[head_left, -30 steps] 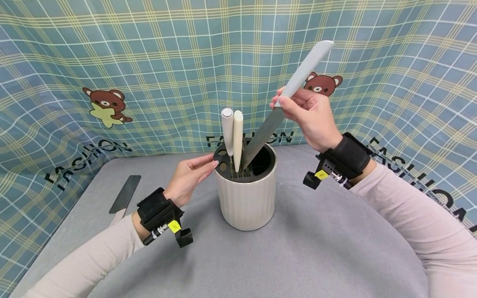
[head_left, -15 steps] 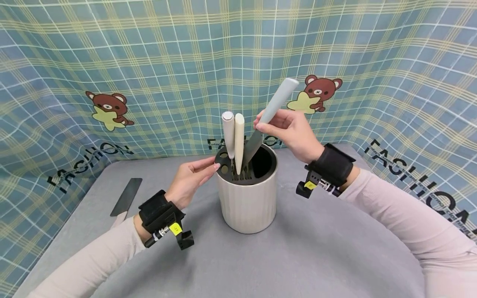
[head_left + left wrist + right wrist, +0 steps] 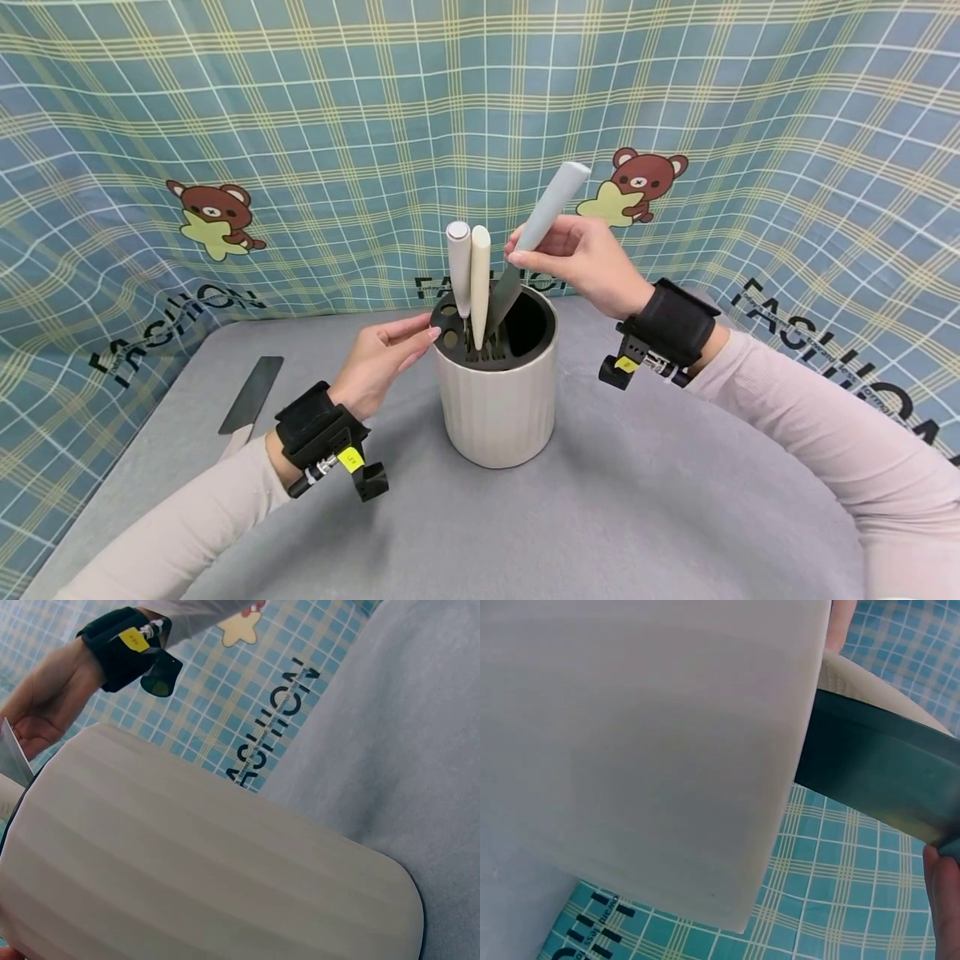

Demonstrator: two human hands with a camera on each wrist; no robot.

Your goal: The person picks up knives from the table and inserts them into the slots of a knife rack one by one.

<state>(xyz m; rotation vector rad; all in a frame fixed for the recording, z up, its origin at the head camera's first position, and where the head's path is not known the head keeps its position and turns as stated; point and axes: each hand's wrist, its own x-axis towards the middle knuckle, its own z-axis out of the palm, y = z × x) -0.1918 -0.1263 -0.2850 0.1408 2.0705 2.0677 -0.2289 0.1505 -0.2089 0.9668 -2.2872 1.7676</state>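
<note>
A cream ribbed knife holder [image 3: 497,417] with a black slotted top stands on the table. My right hand [image 3: 588,258] pinches a knife [image 3: 553,207] by its pale blue handle, close to the blade. The knife leans right, its dark blade [image 3: 877,757] partly down in the holder's top. Two more handles, one white [image 3: 459,267] and one cream [image 3: 480,279], stick up just left of it. My left hand [image 3: 378,362] touches the holder's left rim with thumb and fingers extended. Only a bit of that hand shows at the lower left of the left wrist view.
Flat at the left lies another knife with a broad dark blade [image 3: 253,393], its handle partly behind my left sleeve. The holder's top has round holes on the left and a large opening [image 3: 529,323] on the right. A checked cloth [image 3: 360,167] hangs behind the grey table.
Over the last second, my right hand has come down and left with the knife. Its blade sits deeper in the holder and leans less. My left hand has stayed at the rim.
</note>
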